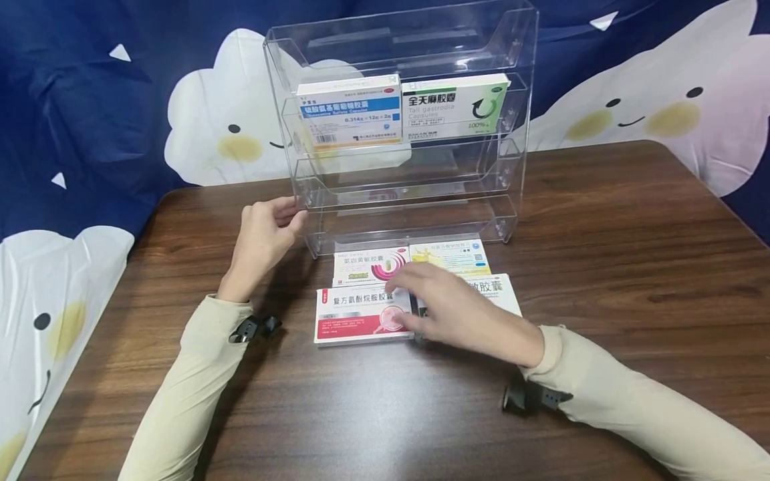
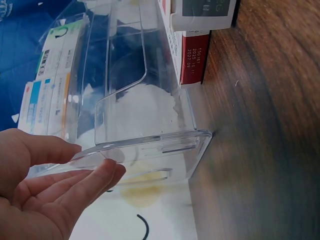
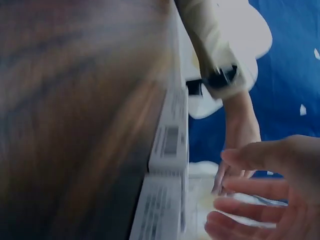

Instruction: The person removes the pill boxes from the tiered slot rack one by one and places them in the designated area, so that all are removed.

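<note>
Two boxes (image 1: 350,115) are shelved and four others (image 1: 355,324) left on the desk (image 1: 325,414), the rack (image 1: 400,194) pinched by left grip (image 1: 265,232), right grip (image 1: 454,306) unclenched.

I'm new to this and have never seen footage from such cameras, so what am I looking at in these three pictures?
There is no machine here, just a person's two bare hands. The widest picture comes from a camera on the head, looking forward and down; the other two come from cameras on each wrist.

On the wooden table stands a clear rack. One shelf holds a blue-and-white box and a green-and-white box. Four more medicine boxes lie in front of the rack.

The left hand holds the rack's side edge between thumb and fingers. The right hand is over the lying boxes, fingers and thumb apart, holding nothing.
</note>
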Tool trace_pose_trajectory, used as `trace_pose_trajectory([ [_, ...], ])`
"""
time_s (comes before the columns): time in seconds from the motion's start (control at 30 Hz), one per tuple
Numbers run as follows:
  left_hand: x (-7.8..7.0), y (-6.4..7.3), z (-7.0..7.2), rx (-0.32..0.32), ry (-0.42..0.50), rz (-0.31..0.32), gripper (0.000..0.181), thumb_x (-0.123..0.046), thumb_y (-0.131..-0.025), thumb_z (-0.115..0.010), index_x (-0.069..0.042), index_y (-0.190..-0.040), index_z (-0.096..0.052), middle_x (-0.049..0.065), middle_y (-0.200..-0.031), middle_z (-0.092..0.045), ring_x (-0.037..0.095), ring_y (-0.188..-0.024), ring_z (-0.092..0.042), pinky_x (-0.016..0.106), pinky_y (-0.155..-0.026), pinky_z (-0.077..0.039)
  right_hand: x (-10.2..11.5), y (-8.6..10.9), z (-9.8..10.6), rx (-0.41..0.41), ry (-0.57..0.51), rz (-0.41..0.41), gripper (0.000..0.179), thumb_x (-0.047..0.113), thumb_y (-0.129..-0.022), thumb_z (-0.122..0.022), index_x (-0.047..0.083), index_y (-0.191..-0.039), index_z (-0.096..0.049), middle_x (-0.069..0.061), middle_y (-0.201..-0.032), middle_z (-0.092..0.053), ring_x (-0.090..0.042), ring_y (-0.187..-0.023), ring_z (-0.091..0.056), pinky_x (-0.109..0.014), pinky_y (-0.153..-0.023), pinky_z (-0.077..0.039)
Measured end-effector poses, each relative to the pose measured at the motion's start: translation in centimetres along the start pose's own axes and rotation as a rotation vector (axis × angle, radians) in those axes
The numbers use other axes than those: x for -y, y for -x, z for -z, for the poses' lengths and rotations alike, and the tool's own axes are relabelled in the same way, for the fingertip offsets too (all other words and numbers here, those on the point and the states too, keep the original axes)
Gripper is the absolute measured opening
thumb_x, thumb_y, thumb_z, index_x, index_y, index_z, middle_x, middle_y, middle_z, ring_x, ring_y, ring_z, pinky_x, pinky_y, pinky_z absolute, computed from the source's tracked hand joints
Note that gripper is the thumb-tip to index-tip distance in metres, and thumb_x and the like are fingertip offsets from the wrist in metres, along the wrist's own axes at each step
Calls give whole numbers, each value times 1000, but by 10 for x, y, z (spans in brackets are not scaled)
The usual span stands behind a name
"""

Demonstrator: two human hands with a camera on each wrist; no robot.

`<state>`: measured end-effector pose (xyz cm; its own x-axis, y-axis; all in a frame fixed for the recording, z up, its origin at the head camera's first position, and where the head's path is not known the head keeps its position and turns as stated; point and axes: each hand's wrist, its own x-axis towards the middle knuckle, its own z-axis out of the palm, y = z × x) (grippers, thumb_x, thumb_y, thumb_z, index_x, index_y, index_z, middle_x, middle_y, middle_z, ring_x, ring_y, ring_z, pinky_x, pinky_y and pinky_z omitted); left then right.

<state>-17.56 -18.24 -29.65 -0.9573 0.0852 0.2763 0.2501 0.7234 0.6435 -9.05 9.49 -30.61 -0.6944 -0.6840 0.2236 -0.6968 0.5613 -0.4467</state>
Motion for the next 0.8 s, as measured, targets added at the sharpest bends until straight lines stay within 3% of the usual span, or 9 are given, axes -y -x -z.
trace_pose_trajectory([
  [0.07, 0, 0, 0, 1, 1, 1, 31, -8, -91, -62, 9, -117, -65, 23, -105, -68, 31, -102, -67, 42, -91, -52, 7, 3, -4, 34, 91, 114, 36, 17, -81, -76, 2, -113, -66, -15, -121, -63, -29, -115, -58, -41, -100, -46],
  [0.13, -1, 0, 0, 1, 1, -1, 31, -8, -91, -62, 9, -116, -65, 23, -105, -68, 31, -102, -67, 42, -91, -52, 13, 6, -7, 71, 155, 195, 39, 16, -81, -76, 1, -116, -65, -17, -129, -59, -33, -123, -53, -43, -105, -41],
  [0.27, 0, 0, 0, -4, -2, -3, 31, -8, -90, -62, 9, -116, -65, 23, -105, -68, 31, -101, -67, 42, -91, -52, 19, 10, -16, 109, 258, 246, 42, 14, -83, -74, 1, -121, -63, -17, -133, -57, -36, -126, -50, -44, -107, -39],
  [0.57, -1, 1, 1, -3, -5, 4, 31, -8, -91, -62, 10, -116, -64, 24, -104, -68, 32, -101, -67, 42, -91, -51, 22, 15, -27, 103, 294, 142, 39, -5, -84, -64, -4, -123, -62, -21, -130, -58, -36, -123, -53, -44, -100, -45],
  [0.8, -2, 1, 0, -1, -2, 7, 32, -10, -91, -62, 10, -116, -64, 24, -104, -69, 31, -100, -68, 42, -88, -53, 22, 17, -27, 89, 296, 98, 42, -8, -79, -65, -4, -121, -64, -21, -128, -59, -36, -123, -53, -45, -100, -45],
])
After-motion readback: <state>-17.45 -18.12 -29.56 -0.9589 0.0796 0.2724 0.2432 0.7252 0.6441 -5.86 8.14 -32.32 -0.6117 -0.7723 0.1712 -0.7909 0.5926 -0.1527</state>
